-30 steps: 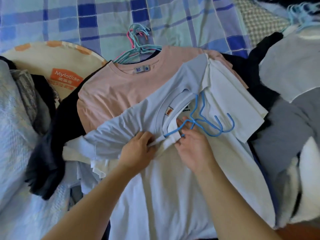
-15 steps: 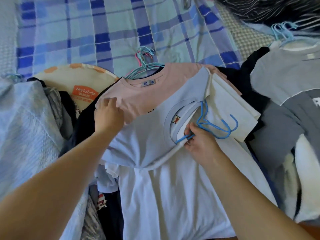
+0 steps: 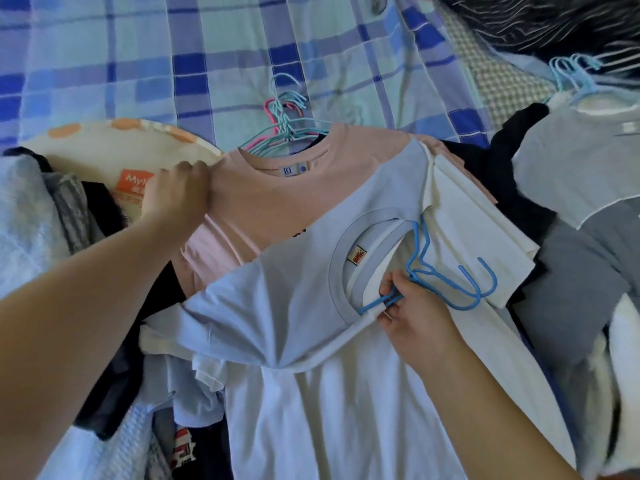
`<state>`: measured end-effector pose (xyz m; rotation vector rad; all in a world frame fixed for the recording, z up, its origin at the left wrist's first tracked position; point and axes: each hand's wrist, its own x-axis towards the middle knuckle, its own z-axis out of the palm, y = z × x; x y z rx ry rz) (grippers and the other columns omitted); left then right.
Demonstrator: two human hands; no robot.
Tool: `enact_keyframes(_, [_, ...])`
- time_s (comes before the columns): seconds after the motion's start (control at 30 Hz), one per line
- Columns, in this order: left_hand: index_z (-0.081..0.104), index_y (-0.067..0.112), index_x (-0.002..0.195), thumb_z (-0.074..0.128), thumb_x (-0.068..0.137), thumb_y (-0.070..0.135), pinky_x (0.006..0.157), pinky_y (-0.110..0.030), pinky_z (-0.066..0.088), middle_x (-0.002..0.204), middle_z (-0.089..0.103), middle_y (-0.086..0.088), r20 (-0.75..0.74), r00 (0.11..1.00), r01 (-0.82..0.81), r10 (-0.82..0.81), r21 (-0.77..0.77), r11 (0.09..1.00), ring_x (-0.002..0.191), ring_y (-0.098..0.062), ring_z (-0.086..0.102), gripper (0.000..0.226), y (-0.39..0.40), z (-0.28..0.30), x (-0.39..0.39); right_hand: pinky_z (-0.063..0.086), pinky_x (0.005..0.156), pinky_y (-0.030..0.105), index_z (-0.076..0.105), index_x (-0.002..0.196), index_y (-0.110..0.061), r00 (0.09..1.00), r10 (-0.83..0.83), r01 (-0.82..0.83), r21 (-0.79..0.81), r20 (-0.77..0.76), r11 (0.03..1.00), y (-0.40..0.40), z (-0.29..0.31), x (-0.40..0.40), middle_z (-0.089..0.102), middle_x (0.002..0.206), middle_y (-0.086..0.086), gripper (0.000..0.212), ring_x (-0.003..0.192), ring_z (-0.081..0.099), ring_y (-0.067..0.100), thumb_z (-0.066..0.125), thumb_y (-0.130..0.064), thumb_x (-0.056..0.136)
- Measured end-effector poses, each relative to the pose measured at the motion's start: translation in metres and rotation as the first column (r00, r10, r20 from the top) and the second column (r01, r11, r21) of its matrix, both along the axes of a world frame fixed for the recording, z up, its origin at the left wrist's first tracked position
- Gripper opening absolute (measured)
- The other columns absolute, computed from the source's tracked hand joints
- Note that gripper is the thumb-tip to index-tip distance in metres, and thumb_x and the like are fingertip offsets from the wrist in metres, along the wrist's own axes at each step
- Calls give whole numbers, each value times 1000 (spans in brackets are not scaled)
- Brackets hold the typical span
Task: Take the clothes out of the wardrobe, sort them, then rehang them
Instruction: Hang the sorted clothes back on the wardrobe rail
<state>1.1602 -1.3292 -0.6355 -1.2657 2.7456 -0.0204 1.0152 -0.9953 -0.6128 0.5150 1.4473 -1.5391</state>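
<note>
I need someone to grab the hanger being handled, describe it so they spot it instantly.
On the plaid bed, find the pale blue T-shirt in the clothes pile. At its collar, the right hand pinches the blue hanger. Unlike the teal and pink hangers above the pink shirt, it's darker blue.

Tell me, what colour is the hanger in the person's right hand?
Blue hanger, pinched by the right hand; head view.

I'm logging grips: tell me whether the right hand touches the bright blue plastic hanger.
Touching. The head view shows the right hand pinching the bright blue plastic hanger at its lower bar, by the pale blue T-shirt's collar.
</note>
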Motion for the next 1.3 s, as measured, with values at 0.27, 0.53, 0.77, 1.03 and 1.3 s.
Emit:
enact_keyframes(0.27, [63, 17, 111, 43, 77, 15, 89, -38, 51, 112, 62, -6, -360, 835, 548, -417, 467, 694, 99, -29, 63, 40, 181, 69, 56, 49, 97, 34, 60, 120, -14, 999, 3, -17, -348, -39, 937, -24, 58, 18, 69, 119, 1, 38, 110, 66, 12, 60, -29, 85])
enact_keyframes(0.53, [70, 15, 108, 55, 96, 24, 86, -40, 48, 111, 64, -5, -396, 897, 31, 198, 503, 864, 102, -24, 58, 22, 110, 16, 26, 33, 60, 19, 54, 80, -17, 971, -238, 238, 20, 9, 971, -19, 19, 28, 38, 61, -7, 23, 47, 36, 8, 51, -20, 103])
enact_keyframes(0.77, [54, -4, 122, 45, 97, 3, 96, -53, 44, 124, 52, -28, -56, 967, -227, 247, 238, 944, 112, -49, 53, 28, -9, -41, 20, 35, 69, 23, 56, 79, -16, 972, -222, 220, 30, 78, 975, -10, -5, 28, 32, 49, -6, 27, 46, 41, 7, 50, -26, 103])
enact_keyframes(1.03, [53, 5, 118, 56, 89, 5, 74, -51, 45, 119, 46, -20, 85, 993, -103, 88, 196, 975, 104, -46, 54, 28, -31, -14, 3, 34, 69, 22, 56, 78, -16, 969, -229, 228, 27, 93, 973, -14, -1, 27, 30, 51, -5, 26, 47, 40, 7, 51, -23, 103])
enact_keyframes(1.3, [61, 12, 85, 42, 70, 2, 78, -33, 41, 99, 57, -3, -581, 791, 422, -191, 292, 859, 88, -27, 54, 26, 116, 61, 64, 46, 95, 33, 64, 122, -14, 994, -85, 102, -258, 75, 961, -18, 50, 30, 71, 113, 4, 27, 106, 69, 18, 51, -22, 99])
